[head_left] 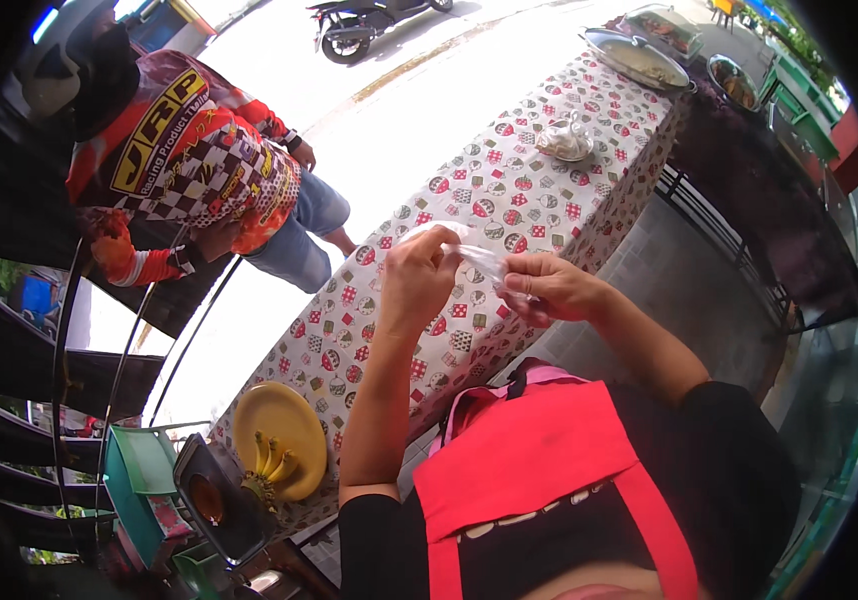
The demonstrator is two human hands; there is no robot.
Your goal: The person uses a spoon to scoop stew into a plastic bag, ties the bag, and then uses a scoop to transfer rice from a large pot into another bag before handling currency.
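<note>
Above the bench, both hands pinch a clear plastic bag between them: the left hand grips its near edge with fingers closed, the right hand nips the other end. Farther along lie a yellow plate with bananas and covered trays.

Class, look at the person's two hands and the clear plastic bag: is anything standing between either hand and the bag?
Nothing visible does. The left hand and the right hand both already pinch the clear plastic bag, held up above the patterned tablecloth, with no other object between the fingers and the bag.
</note>
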